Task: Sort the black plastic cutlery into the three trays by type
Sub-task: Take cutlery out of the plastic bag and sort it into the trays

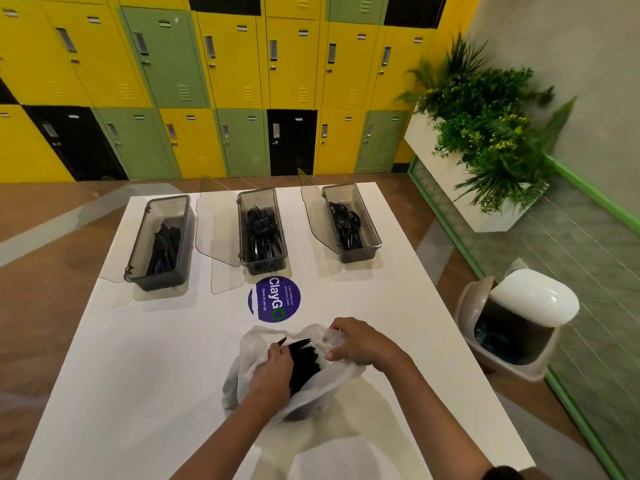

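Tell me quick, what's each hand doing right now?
Left hand: inside the plastic bag, fingers closed on black cutlery.
Right hand: pinching the bag's rim, holding it open.

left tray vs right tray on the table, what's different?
The left tray holds long, flat black pieces that look like knives; the right tray holds black spoons with rounded bowls. The left tray leans toward the left table edge in this view; the right tray leans right. The right tray's clear lid stands open on its left side; the left tray's lid is harder to make out. Both are smoky, clear, oblong bins, partly filled.
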